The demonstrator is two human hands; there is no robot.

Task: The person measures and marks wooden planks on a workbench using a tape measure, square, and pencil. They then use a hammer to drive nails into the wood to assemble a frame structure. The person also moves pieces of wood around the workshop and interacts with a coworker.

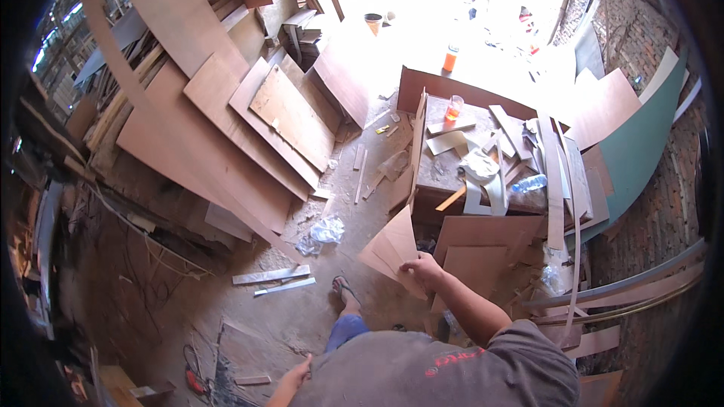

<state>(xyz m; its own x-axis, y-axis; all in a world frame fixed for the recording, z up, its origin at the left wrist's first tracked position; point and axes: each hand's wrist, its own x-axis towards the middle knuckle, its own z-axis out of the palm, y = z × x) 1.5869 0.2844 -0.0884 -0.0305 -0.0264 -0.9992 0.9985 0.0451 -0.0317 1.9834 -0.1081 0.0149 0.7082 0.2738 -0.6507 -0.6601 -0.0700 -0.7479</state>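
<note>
Thin plywood pieces (390,245), light brown and tapered, stand tilted in front of the low cabinet at the centre. My right hand (424,269) is closed on their right edge, thumb and fingers pinching it. My left hand (300,371) hangs low by my side next to my shirt, with nothing visible in it; its fingers are partly hidden. Just beyond my right hand, brown boards (475,260) lean against the cabinet front.
The cabinet top (437,169) bears offcuts, a plastic bottle (529,184) and an orange drink cup (454,108). Large plywood sheets (211,136) lean at the left. White strips (271,275) and crumpled plastic (324,232) lie on the floor. A red power tool (194,380) is at lower left.
</note>
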